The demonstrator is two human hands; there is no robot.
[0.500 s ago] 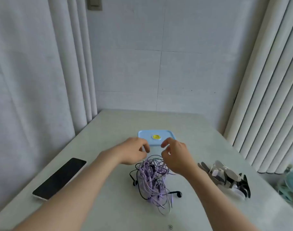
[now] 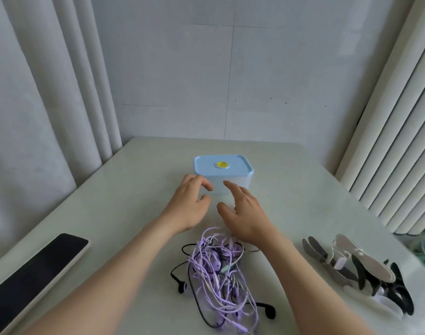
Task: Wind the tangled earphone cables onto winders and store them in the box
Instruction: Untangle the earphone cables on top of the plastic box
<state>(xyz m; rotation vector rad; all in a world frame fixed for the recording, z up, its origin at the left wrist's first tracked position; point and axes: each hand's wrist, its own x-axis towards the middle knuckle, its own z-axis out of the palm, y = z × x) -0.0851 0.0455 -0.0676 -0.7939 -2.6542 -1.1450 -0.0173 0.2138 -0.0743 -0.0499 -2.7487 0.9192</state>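
Earphone cables (image 2: 216,274) lie tangled at near centre of the table (image 2: 139,180). I see both hands have left the tangle's far edge and gone forward to the lidded blue box (image 2: 240,182) at far centre, so I judge opening comes first and winding hasn't started. Left hand (image 2: 191,204) and right hand (image 2: 243,213) are at its near wall, fingers loosely spread and holding nothing, contact unclear.

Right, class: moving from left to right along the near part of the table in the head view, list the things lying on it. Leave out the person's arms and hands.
phone → tangle of earphone cables → pile of winders
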